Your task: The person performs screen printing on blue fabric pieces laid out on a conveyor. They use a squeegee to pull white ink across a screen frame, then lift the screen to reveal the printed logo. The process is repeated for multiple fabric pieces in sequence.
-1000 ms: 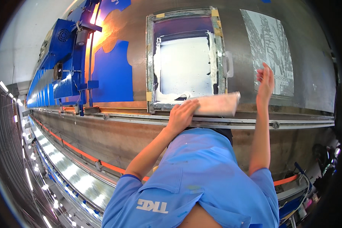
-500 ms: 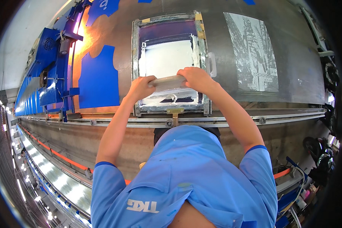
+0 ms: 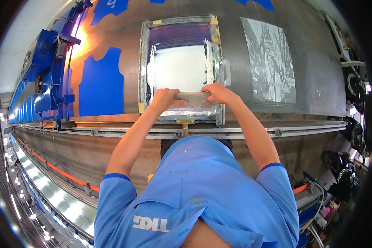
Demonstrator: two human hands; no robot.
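Observation:
A wide, pale squeegee (image 3: 192, 98) lies crosswise at the near end of a screen-printing frame (image 3: 144, 62). My left hand (image 3: 165, 99) grips its left end, the thumb along the near face. At the other end, my right hand (image 3: 220, 93) is closed around it in the same way. White ink (image 3: 180, 66) covers most of the mesh beyond the squeegee, with thicker ridges along both sides. A dark purple strip of mesh (image 3: 180, 32) shows at the far end. The squeegee's lower edge is hidden from view.
Left of the frame lies a blue cut fabric piece (image 3: 101, 84), near a blue machine (image 3: 49, 70) with a glowing heater. A grey-white printed picture (image 3: 270, 62) is at the right. A metal rail (image 3: 244, 132) runs along the table's near edge, in front of my body.
Both hands have drawn the squeegee toward me, to the near end of the frame. The white smears and dark patch there are now covered. The whole view has shifted slightly.

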